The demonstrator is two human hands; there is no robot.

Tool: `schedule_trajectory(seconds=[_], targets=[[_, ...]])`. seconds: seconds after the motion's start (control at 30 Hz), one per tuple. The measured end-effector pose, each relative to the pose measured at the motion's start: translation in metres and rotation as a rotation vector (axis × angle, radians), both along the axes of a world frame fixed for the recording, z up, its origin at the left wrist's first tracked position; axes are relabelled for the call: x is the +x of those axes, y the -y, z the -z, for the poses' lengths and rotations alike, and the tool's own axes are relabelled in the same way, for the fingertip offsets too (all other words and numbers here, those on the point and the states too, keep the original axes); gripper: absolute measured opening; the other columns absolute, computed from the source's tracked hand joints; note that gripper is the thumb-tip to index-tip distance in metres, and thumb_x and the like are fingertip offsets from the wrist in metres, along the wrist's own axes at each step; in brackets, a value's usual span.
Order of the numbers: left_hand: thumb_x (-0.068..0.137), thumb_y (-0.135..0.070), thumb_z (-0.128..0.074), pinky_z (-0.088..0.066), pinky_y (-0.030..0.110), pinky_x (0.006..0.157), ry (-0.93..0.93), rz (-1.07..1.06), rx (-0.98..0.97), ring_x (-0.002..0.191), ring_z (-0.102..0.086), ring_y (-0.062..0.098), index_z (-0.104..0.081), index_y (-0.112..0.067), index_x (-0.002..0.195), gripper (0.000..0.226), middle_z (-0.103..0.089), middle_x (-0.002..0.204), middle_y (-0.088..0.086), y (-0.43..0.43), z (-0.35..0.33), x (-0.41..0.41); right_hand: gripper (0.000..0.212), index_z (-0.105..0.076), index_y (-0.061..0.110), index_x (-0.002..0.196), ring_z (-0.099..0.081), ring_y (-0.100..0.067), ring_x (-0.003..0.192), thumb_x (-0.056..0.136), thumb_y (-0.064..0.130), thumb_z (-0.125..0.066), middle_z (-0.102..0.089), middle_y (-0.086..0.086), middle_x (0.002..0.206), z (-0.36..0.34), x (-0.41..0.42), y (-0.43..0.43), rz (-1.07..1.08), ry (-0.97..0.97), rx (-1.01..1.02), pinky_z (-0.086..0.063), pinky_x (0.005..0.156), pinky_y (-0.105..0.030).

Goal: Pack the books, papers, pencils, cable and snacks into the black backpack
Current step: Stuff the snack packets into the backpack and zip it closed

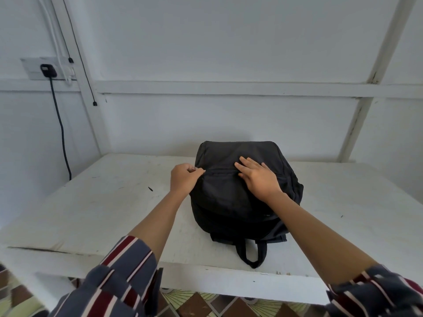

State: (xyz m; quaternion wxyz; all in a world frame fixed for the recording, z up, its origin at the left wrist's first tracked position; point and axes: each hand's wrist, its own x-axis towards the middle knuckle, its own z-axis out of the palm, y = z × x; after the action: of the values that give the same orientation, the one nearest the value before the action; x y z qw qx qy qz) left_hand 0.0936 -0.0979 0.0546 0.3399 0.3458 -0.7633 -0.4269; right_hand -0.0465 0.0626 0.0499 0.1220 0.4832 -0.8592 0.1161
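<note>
Left hand (185,178) pinched the zip pull (204,171); right hand (256,177) lay flat (fingers straight) on the black backpack (229,202), on the table (103,202).

Scuffed white table (109,202), white panelled wall (217,53), socket plate (45,68) with black plug (48,70), patterned floor tiles (206,305)

Left hand (185,178) pinches backpack (240,202) zipper pull (204,171)
</note>
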Motion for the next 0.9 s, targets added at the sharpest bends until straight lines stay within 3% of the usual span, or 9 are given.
schedule_trajectory(seconds=[0.07, 0.13, 0.23, 0.4, 0.57, 0.7, 0.8, 0.9], targets=[[0.081, -0.018, -0.067, -0.034, 0.023, 0.057, 0.016, 0.028, -0.012, 0.058, -0.046, 0.013, -0.049, -0.012, 0.055, 0.033, -0.05, 0.059, -0.001, -0.001, 0.001, 0.001, 0.044, -0.03, 0.029, 0.145, -0.013, -0.011, 0.144, 0.101, 0.031, -0.034, -0.018, 0.008, 0.156, -0.001, -0.001, -0.001, -0.019, 0.03, -0.003, -0.011, 0.116, -0.037], [0.082, -0.02, -0.067, -0.039, 0.024, 0.068, 0.026, 0.056, -0.012, 0.078, -0.053, 0.015, -0.06, -0.011, 0.081, 0.011, -0.058, 0.081, 0.0, -0.002, 0.002, 0.002, 0.046, -0.031, 0.027, 0.145, -0.012, -0.011, 0.144, 0.1, 0.03, -0.039, -0.018, 0.007, 0.156, -0.004, -0.004, -0.005, -0.059, 0.087, -0.02, -0.01, 0.117, -0.037], [0.083, -0.024, -0.066, -0.041, 0.026, 0.079, 0.03, 0.041, -0.106, 0.096, -0.052, 0.013, -0.058, -0.016, 0.112, 0.031, -0.056, 0.108, -0.003, -0.007, -0.001, 0.0, 0.047, -0.037, 0.024, 0.142, -0.017, -0.013, 0.144, 0.097, 0.029, -0.047, -0.025, 0.004, 0.154, -0.008, -0.008, -0.013, -0.125, 0.174, -0.09, -0.009, 0.117, -0.036], [0.079, -0.02, -0.068, -0.042, 0.026, 0.092, -0.02, 0.222, -0.436, 0.109, -0.051, 0.013, -0.064, -0.019, 0.108, 0.029, -0.061, 0.113, -0.004, -0.034, -0.007, -0.02, 0.04, -0.051, 0.024, 0.134, -0.034, -0.012, 0.135, 0.093, 0.028, -0.054, -0.042, 0.005, 0.145, -0.017, -0.017, -0.037, -0.108, 0.218, -0.269, -0.022, 0.108, -0.023], [0.078, -0.02, -0.071, -0.034, 0.025, 0.102, 0.004, 0.545, -0.586, 0.115, -0.047, 0.011, -0.065, -0.021, 0.107, 0.03, -0.06, 0.114, -0.006, -0.072, -0.002, -0.05, 0.034, -0.061, 0.017, 0.123, -0.05, -0.017, 0.122, 0.09, 0.012, -0.057, -0.055, -0.002, 0.132, -0.017, -0.042, -0.078, -0.007, 0.305, -0.4, -0.034, 0.098, -0.02], [0.078, -0.024, -0.072, -0.033, 0.026, 0.105, 0.03, 0.638, -0.617, 0.118, -0.046, 0.01, -0.064, -0.022, 0.112, 0.035, -0.058, 0.12, -0.007, -0.099, 0.0, -0.077, 0.032, -0.066, 0.014, 0.114, -0.056, -0.019, 0.109, 0.087, 0.001, -0.056, -0.062, -0.003, 0.119, -0.006, -0.068, -0.109, 0.078, 0.43, -0.498, -0.035, 0.086, -0.016], [0.081, -0.031, -0.069, -0.017, 0.035, 0.115, 0.107, 0.638, -0.659, 0.129, -0.04, 0.011, -0.061, -0.024, 0.12, 0.039, -0.053, 0.132, -0.005, -0.115, 0.0, -0.097, 0.033, -0.066, 0.01, 0.114, -0.058, -0.024, 0.101, 0.088, -0.004, -0.051, -0.061, -0.009, 0.12, 0.007, -0.087, -0.124, 0.135, 0.494, -0.544, -0.042, 0.086, -0.024], [0.085, -0.038, -0.063, -0.002, 0.04, 0.116, 0.22, 0.622, -0.694, 0.14, -0.024, 0.012, -0.053, -0.028, 0.13, 0.047, -0.04, 0.146, -0.005, -0.127, -0.001, -0.113, 0.037, -0.06, 0.006, 0.121, -0.059, -0.027, 0.105, 0.089, -0.006, -0.047, -0.06, -0.013, 0.124, 0.019, -0.103, -0.13, 0.171, 0.546, -0.462, -0.04, 0.088, -0.021]])
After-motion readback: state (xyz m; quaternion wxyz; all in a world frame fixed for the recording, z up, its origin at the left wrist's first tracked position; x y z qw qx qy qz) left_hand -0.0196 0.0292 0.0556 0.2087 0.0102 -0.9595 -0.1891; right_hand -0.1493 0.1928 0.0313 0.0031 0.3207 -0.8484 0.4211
